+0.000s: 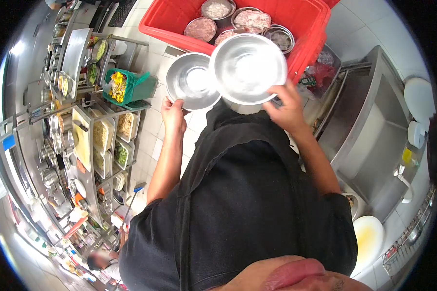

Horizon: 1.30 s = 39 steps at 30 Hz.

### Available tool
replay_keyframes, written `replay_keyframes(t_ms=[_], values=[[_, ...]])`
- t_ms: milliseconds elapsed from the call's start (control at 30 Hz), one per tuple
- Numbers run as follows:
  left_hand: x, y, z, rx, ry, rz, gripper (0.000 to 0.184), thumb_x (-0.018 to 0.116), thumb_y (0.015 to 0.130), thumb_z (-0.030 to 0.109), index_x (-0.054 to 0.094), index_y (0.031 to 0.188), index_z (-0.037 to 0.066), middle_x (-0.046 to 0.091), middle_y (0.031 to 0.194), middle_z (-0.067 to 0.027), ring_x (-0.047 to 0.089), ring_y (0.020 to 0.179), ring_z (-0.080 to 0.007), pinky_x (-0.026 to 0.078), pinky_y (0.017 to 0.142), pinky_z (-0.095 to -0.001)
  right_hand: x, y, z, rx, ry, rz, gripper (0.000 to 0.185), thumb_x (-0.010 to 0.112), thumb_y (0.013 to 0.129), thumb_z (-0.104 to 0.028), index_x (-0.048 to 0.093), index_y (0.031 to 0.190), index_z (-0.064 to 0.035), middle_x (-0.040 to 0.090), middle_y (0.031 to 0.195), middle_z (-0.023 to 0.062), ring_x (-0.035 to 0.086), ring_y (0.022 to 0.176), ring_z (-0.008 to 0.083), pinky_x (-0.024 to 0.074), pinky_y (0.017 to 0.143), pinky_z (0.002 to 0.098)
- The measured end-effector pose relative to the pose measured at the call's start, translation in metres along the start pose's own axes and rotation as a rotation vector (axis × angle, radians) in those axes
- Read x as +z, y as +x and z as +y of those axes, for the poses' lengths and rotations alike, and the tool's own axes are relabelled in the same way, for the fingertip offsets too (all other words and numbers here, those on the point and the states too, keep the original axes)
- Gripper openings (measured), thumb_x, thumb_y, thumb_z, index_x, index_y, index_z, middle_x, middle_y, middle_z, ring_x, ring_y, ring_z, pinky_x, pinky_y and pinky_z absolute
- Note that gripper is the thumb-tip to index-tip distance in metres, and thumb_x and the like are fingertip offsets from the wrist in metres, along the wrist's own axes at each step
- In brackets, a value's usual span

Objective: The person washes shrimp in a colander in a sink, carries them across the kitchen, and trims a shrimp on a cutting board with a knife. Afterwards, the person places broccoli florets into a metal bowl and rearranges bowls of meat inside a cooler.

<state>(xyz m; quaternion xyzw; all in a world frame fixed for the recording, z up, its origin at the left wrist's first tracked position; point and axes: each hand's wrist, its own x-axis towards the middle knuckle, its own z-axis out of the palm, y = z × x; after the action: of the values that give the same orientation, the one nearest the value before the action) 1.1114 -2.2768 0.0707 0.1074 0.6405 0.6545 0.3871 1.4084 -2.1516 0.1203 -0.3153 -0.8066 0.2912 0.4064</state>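
My left hand [174, 115] grips the lower rim of a shiny metal bowl [192, 85], thumb on the rim. My right hand [285, 107] holds the lower right rim of a larger-looking metal bowl [248, 68], whose edge overlaps the first. Both bowls look empty. Just beyond them stands a red bin [165, 24] with several round metal containers inside; one holds pale pink minced meat [200, 29], another chunkier pink meat [252, 21]. The right bowl covers part of the bin's near wall.
At right is a steel sink [374, 145] with a tap [404, 182]. Shelves with food trays [100, 134] and a green bin [141, 89] of yellow scraps stand at left. Another person [102, 262] is at the lower left, near a blue-headed broom [139, 188].
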Motion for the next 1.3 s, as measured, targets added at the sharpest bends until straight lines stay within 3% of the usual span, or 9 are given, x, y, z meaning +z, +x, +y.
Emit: replay_keyframes(t_ms=[200, 400, 533, 733, 933, 1033, 1133, 1167, 1300], values=[[-0.028, 0.047, 0.008, -0.117, -0.069, -0.052, 0.025, 0.048, 0.089, 0.001, 0.055, 0.113, 0.004, 0.066, 0.102, -0.0131, 0.067, 0.081, -0.0219, 0.060, 0.061, -0.0367, 0.110, 0.071, -0.038, -0.228, 0.002, -0.281, 0.039, 0.073, 0.069, -0.009, 0.063, 0.106, -0.0093, 0.048, 0.133, 0.0217, 0.055, 0.114, 0.0360, 0.0472, 0.091, 0.0409], [-0.102, 0.111, 0.003, -0.051, -0.175, -0.168, 0.020, 0.056, 0.090, 0.005, 0.056, 0.109, 0.007, 0.066, 0.103, -0.0105, 0.066, 0.088, -0.0212, 0.057, 0.070, -0.0323, 0.144, 0.097, -0.048, -0.083, -0.045, -0.305, 0.061, 0.070, 0.073, -0.009, 0.052, 0.131, -0.0160, 0.043, 0.140, 0.0180, 0.052, 0.118, 0.0359, 0.0451, 0.098, 0.0412], [-0.118, 0.133, 0.015, -0.048, -0.240, -0.106, 0.022, 0.055, 0.089, 0.001, 0.055, 0.111, 0.007, 0.065, 0.106, -0.0109, 0.067, 0.089, -0.0216, 0.058, 0.073, -0.0321, 0.121, 0.106, -0.030, 0.068, -0.125, -0.054, 0.049, 0.071, 0.076, -0.012, 0.058, 0.123, -0.0096, 0.056, 0.125, 0.0208, 0.056, 0.114, 0.0334, 0.0456, 0.098, 0.0392], [-0.136, 0.161, 0.027, -0.069, -0.270, -0.086, 0.023, 0.055, 0.091, 0.005, 0.053, 0.113, 0.009, 0.064, 0.106, -0.0108, 0.068, 0.088, -0.0228, 0.061, 0.066, -0.0338, 0.045, 0.109, 0.095, 0.609, -0.079, 0.339, 0.038, 0.068, 0.085, -0.020, 0.061, 0.117, 0.0003, 0.067, 0.091, 0.0077, 0.061, 0.082, 0.0109, 0.0511, 0.073, 0.0279], [-0.134, 0.171, 0.053, -0.054, -0.237, 0.013, 0.031, 0.055, 0.091, 0.006, 0.049, 0.121, 0.009, 0.061, 0.114, -0.0106, 0.065, 0.097, -0.0243, 0.058, 0.073, -0.0352, 0.049, 0.133, 0.250, 1.232, 0.031, 0.188, 0.026, 0.059, 0.088, -0.022, 0.067, 0.109, -0.0069, 0.066, 0.092, 0.0073, 0.063, 0.086, 0.0160, 0.0490, 0.072, 0.0252], [-0.134, 0.167, 0.066, -0.075, -0.206, 0.056, 0.035, 0.054, 0.091, 0.005, 0.048, 0.125, 0.008, 0.059, 0.119, -0.0117, 0.061, 0.106, -0.0255, 0.053, 0.085, -0.0387, 0.069, 0.114, 0.355, 1.159, -0.515, -0.247, 0.028, 0.053, 0.086, -0.023, 0.068, 0.103, -0.0059, 0.069, 0.099, 0.0118, 0.065, 0.089, 0.0224, 0.0511, 0.076, 0.0316], [-0.136, 0.162, 0.076, -0.088, -0.178, 0.094, 0.037, 0.054, 0.091, 0.005, 0.047, 0.127, 0.006, 0.058, 0.122, -0.0125, 0.058, 0.111, -0.0263, 0.048, 0.095, -0.0417, 0.084, 0.110, 0.401, 0.660, -0.950, -0.754, 0.040, 0.050, 0.083, -0.033, 0.068, 0.104, -0.0035, 0.066, 0.108, 0.0174, 0.063, 0.103, 0.0323, 0.0492, 0.086, 0.0440], [-0.137, 0.161, 0.078, -0.091, -0.173, 0.116, 0.036, 0.054, 0.091, 0.005, 0.048, 0.127, 0.006, 0.058, 0.122, -0.0124, 0.058, 0.110, -0.0262, 0.048, 0.095, -0.0418, 0.090, 0.114, 0.386, 0.907, -0.760, -0.393, 0.037, 0.053, 0.079, -0.030, 0.069, 0.107, -0.0108, 0.066, 0.110, 0.0144, 0.062, 0.105, 0.0308, 0.0487, 0.089, 0.0431], [-0.125, 0.159, 0.083, -0.093, -0.147, 0.214, 0.032, 0.053, 0.092, 0.006, 0.050, 0.124, 0.004, 0.058, 0.121, -0.0126, 0.058, 0.110, -0.0259, 0.048, 0.094, -0.0414, 0.091, 0.154, 0.370, 0.893, -0.745, -0.259, 0.039, 0.056, 0.077, -0.026, 0.067, 0.113, -0.0176, 0.064, 0.114, 0.0138, 0.061, 0.106, 0.0303, 0.0479, 0.092, 0.0424]])
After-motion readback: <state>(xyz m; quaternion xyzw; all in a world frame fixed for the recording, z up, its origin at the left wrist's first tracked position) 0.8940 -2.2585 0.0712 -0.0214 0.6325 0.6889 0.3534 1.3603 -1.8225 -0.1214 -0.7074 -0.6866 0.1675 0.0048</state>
